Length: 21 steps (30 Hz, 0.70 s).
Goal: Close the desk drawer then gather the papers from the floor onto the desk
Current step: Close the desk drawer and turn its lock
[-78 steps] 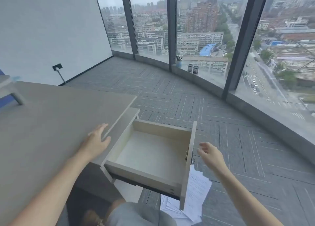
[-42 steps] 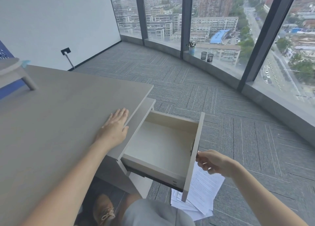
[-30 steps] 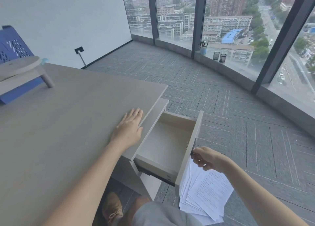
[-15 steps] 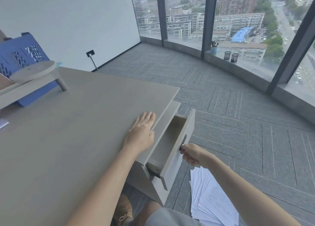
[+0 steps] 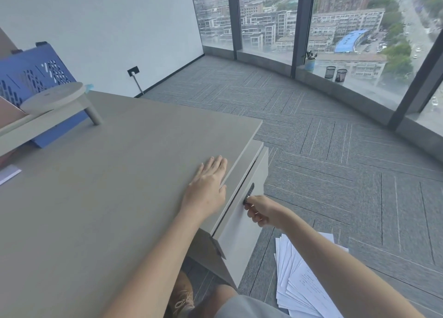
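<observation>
The desk drawer (image 5: 242, 231) has a pale grey front with a dark handle (image 5: 249, 193); it sits almost flush under the desk (image 5: 107, 197), a thin dark gap showing along its top edge. My right hand (image 5: 260, 211) is curled at the drawer handle, fingers closed on it. My left hand (image 5: 207, 188) lies flat, fingers spread, on the desk top near its right edge. A fanned stack of white printed papers (image 5: 302, 286) lies on the carpet below my right forearm, partly hidden by that arm.
A pale monitor riser (image 5: 55, 102) and a blue perforated stand (image 5: 33, 78) sit at the desk's far left. Grey carpet (image 5: 335, 173) stretches to a curved window wall with a small plant (image 5: 310, 60) and two mesh pen cups (image 5: 335, 73). My knee and shoe show under the desk.
The drawer has slid from wide open to nearly flush with the desk, pushed in by my right hand on its handle. My left hand stayed flat on the desk top.
</observation>
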Each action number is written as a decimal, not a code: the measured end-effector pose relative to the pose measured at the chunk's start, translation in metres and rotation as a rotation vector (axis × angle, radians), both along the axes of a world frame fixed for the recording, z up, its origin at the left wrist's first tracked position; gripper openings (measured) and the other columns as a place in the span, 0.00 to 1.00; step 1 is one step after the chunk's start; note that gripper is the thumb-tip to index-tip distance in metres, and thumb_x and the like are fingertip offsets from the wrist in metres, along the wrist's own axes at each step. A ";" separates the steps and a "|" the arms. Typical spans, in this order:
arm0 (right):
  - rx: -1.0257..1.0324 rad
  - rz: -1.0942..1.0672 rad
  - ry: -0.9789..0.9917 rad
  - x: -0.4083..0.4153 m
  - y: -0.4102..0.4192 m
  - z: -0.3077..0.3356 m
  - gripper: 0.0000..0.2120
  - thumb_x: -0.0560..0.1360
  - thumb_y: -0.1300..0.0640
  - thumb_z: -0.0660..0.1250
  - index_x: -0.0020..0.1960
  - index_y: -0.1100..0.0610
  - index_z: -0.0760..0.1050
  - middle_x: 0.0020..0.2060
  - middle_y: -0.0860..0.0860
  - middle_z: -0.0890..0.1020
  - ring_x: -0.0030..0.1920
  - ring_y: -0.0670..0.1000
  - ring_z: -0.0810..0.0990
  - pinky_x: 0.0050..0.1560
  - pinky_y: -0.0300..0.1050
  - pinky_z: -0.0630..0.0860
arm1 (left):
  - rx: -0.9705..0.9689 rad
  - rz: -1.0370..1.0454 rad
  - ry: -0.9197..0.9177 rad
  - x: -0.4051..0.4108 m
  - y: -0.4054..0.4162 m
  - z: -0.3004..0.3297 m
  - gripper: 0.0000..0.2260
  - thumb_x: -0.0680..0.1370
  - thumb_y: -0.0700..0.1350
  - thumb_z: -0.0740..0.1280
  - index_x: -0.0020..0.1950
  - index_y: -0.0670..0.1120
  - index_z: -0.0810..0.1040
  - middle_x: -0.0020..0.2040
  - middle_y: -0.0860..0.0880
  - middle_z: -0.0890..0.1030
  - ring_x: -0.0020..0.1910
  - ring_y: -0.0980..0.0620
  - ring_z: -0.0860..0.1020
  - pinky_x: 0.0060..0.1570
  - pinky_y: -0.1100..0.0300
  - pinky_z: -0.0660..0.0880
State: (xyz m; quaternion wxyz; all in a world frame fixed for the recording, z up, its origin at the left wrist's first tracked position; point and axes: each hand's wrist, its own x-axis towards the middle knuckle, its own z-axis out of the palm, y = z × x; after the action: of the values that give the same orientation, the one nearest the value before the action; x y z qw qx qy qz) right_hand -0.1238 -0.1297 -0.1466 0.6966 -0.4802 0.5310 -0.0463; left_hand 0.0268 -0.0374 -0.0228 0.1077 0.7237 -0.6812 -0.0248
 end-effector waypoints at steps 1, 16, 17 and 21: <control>0.000 0.001 -0.007 0.003 0.000 -0.001 0.13 0.80 0.56 0.54 0.36 0.54 0.67 0.27 0.50 0.68 0.23 0.47 0.60 0.23 0.34 0.51 | 0.000 0.000 0.001 0.000 0.000 0.000 0.30 0.81 0.42 0.58 0.82 0.46 0.51 0.83 0.50 0.52 0.81 0.51 0.49 0.80 0.54 0.44; 0.008 0.056 -0.060 0.020 -0.010 -0.001 0.13 0.80 0.58 0.53 0.37 0.54 0.67 0.25 0.49 0.69 0.24 0.47 0.61 0.25 0.36 0.52 | 0.003 -0.002 -0.005 -0.002 0.000 0.000 0.30 0.81 0.41 0.58 0.81 0.45 0.51 0.83 0.49 0.52 0.81 0.50 0.48 0.80 0.53 0.44; 0.004 0.073 -0.054 0.019 -0.011 0.000 0.13 0.80 0.58 0.53 0.37 0.54 0.67 0.25 0.49 0.70 0.24 0.47 0.61 0.25 0.36 0.52 | 0.003 0.000 -0.003 -0.002 0.000 0.000 0.30 0.81 0.41 0.58 0.81 0.45 0.51 0.83 0.49 0.52 0.81 0.51 0.48 0.80 0.53 0.44; -0.022 0.102 -0.044 0.016 -0.010 0.002 0.13 0.80 0.58 0.53 0.38 0.54 0.68 0.27 0.50 0.71 0.24 0.47 0.62 0.23 0.33 0.55 | 0.007 0.004 -0.015 -0.002 0.001 0.001 0.30 0.81 0.42 0.58 0.81 0.45 0.50 0.83 0.49 0.52 0.81 0.51 0.48 0.80 0.54 0.44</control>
State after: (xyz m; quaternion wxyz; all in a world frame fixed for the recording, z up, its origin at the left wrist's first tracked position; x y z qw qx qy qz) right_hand -0.1075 -0.1399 -0.1447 0.7042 -0.5132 0.4899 -0.0271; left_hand 0.0248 -0.0369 -0.0216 0.1001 0.7257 -0.6804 -0.0213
